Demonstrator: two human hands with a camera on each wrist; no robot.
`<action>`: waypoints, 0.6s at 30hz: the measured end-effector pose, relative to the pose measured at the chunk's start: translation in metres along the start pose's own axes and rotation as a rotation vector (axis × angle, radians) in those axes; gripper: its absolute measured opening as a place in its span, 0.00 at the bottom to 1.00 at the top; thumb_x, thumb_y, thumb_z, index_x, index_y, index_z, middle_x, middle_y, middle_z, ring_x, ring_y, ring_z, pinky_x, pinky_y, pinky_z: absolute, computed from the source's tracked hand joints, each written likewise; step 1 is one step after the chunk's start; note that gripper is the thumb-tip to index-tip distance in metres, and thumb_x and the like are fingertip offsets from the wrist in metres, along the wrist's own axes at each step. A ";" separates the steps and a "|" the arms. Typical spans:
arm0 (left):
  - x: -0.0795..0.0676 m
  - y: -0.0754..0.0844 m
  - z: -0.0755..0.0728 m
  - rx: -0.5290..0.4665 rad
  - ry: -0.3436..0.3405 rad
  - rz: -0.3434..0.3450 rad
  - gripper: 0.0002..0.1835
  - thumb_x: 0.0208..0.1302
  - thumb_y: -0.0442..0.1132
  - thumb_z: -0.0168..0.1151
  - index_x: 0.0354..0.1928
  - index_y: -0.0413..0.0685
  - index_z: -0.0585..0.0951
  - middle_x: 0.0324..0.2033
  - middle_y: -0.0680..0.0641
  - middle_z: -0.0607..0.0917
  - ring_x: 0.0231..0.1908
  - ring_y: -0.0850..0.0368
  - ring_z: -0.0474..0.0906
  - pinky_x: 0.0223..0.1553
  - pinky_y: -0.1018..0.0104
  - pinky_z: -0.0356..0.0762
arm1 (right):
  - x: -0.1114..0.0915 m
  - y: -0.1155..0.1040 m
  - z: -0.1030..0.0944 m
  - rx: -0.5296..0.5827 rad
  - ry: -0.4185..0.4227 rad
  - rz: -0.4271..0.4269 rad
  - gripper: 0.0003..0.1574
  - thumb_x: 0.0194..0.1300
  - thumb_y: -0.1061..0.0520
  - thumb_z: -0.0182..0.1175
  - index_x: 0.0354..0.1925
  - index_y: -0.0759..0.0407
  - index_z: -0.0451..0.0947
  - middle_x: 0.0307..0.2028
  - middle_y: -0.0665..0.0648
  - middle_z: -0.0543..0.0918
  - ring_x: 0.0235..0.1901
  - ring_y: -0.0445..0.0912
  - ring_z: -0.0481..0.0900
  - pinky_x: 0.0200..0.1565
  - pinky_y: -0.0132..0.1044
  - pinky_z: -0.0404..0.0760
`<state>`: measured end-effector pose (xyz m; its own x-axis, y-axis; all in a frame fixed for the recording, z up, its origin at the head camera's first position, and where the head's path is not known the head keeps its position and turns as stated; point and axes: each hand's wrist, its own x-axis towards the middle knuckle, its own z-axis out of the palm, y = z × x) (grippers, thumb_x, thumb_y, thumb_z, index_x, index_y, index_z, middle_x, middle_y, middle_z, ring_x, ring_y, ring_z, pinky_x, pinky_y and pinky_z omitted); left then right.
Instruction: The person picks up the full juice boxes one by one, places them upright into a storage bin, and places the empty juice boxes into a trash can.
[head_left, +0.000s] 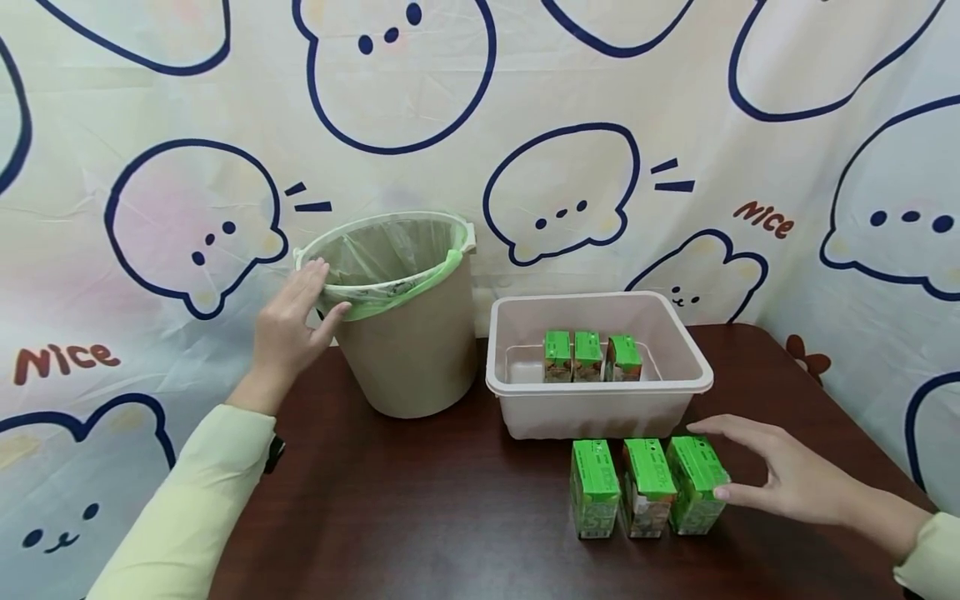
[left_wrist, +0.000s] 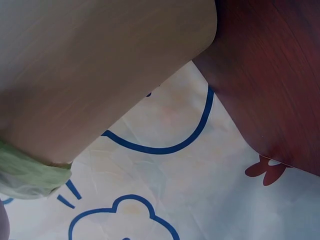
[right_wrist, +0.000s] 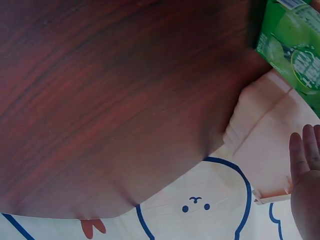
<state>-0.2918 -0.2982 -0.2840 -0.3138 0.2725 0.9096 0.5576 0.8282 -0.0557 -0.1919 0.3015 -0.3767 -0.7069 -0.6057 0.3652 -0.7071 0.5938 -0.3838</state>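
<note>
Right grip [head_left: 795, 475] beside carton [head_left: 696, 471], "Nice" [head_left: 763, 219] behind.

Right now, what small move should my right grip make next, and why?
I'd probably close the right grip on the rightmost front carton: the head view shows it spread at that carton's edges, and the carton stands on the table, not yet pinched.

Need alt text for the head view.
Right hand spread at the rightmost green-topped drink carton in a row of three, in front of a pale tub holding three more cartons. Left hand at the rim of a bag-lined trash can; dark wooden table beneath.
</note>
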 end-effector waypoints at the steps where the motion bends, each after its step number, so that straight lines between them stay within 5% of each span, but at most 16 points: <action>1: 0.000 0.000 0.001 -0.002 0.001 0.001 0.39 0.69 0.64 0.48 0.59 0.32 0.77 0.57 0.36 0.78 0.58 0.39 0.75 0.62 0.51 0.67 | -0.001 0.000 0.001 -0.005 -0.005 0.004 0.42 0.54 0.51 0.74 0.64 0.42 0.69 0.57 0.42 0.76 0.57 0.36 0.72 0.53 0.24 0.70; 18: -0.001 0.002 0.007 0.015 0.030 -0.076 0.35 0.71 0.62 0.48 0.56 0.34 0.80 0.54 0.37 0.80 0.56 0.41 0.77 0.61 0.51 0.68 | 0.002 -0.002 0.012 -0.044 -0.041 0.066 0.48 0.50 0.40 0.74 0.64 0.53 0.70 0.58 0.43 0.75 0.57 0.37 0.73 0.50 0.36 0.77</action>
<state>-0.2963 -0.2934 -0.2876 -0.3313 0.1941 0.9233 0.5216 0.8531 0.0078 -0.1915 0.2928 -0.3858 -0.7514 -0.5854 0.3045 -0.6597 0.6552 -0.3682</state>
